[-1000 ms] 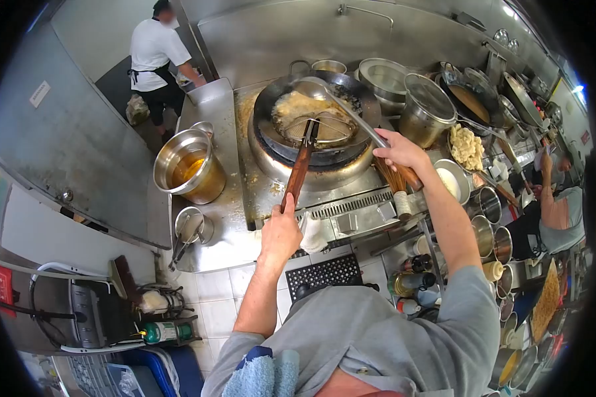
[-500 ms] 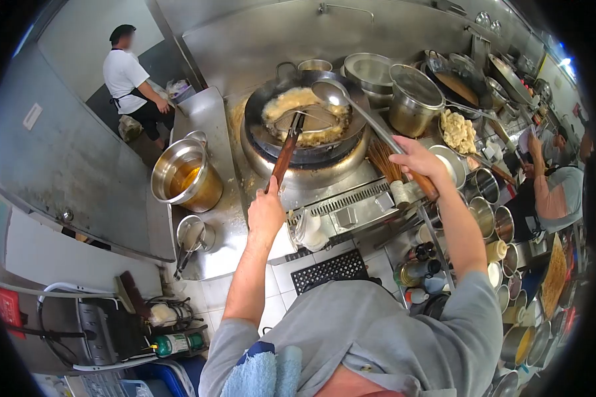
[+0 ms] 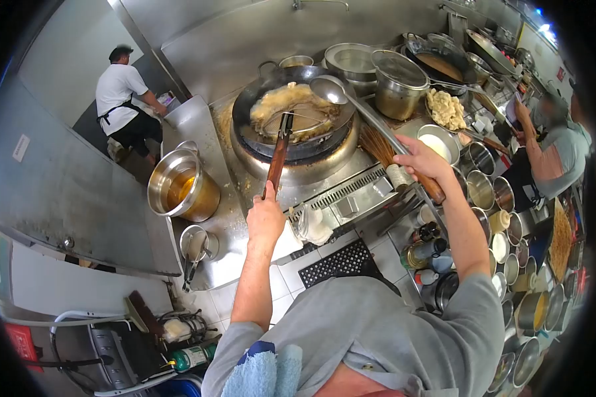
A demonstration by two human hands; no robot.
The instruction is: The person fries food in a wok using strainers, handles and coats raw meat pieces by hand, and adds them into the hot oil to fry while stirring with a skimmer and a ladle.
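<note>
My left hand (image 3: 265, 218) is closed round the wooden handle of a wire strainer (image 3: 279, 155), whose round head lies in the wok (image 3: 242, 109). Foamy oil with pale golden food (image 3: 276, 100) bubbles around the strainer's head; the separate pieces are hard to make out. My right hand (image 3: 424, 162) grips a long-handled ladle (image 3: 371, 114) near its wooden end. The ladle's bowl (image 3: 327, 90) hangs over the wok's right side, apart from the strainer.
Left of the burner stand a pot of amber oil (image 3: 204, 197) and a small pot with utensils (image 3: 195, 243). A bamboo brush (image 3: 376, 147), a lidded pot (image 3: 398, 99) and fried pieces (image 3: 446, 109) are to the right. One co-worker (image 3: 120, 92) stands far left, another (image 3: 555, 149) at right.
My view has shifted slightly to the right. More pale foam and food shows at the wok's far left. The left co-worker has leaned forward; both my hands keep their holds.
</note>
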